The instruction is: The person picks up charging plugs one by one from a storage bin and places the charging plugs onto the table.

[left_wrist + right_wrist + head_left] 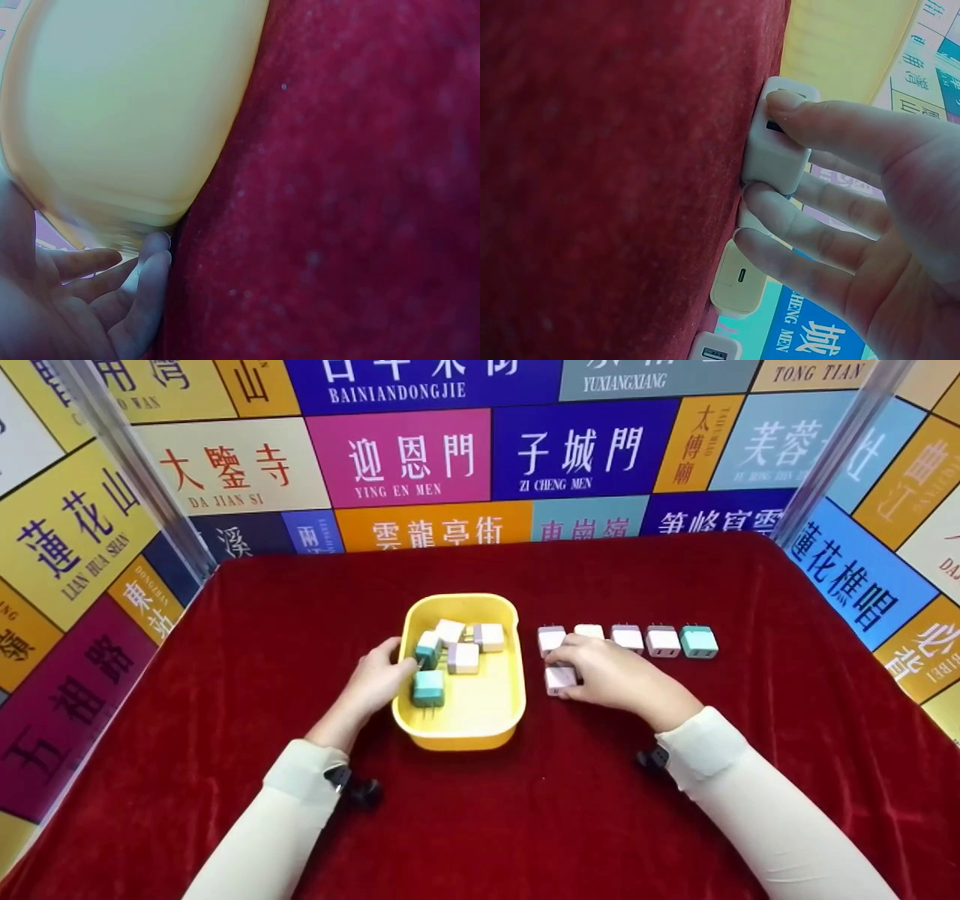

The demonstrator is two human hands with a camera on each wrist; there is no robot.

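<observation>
My right hand (609, 671) pinches a white and lilac plug charger (559, 680) on the red cloth, just in front of a row of chargers. In the right wrist view the thumb lies on the port face of that charger (776, 154), with fingers around its far side. My left hand (381, 679) grips the left wall of a yellow plastic tub (457, 741), thumb over the rim and fingers outside. Several chargers lie loose in the tub, among them a green-and-white one (429, 688) and a lilac-and-white one (463, 658).
Behind the right hand stands a row of chargers, with a lilac-and-white one (551, 640) at its left end, a cream one (589, 631) beside it and a green one (699, 641) at its right end. Red cloth (480, 825) covers the table. Printed panels (397, 457) rise behind.
</observation>
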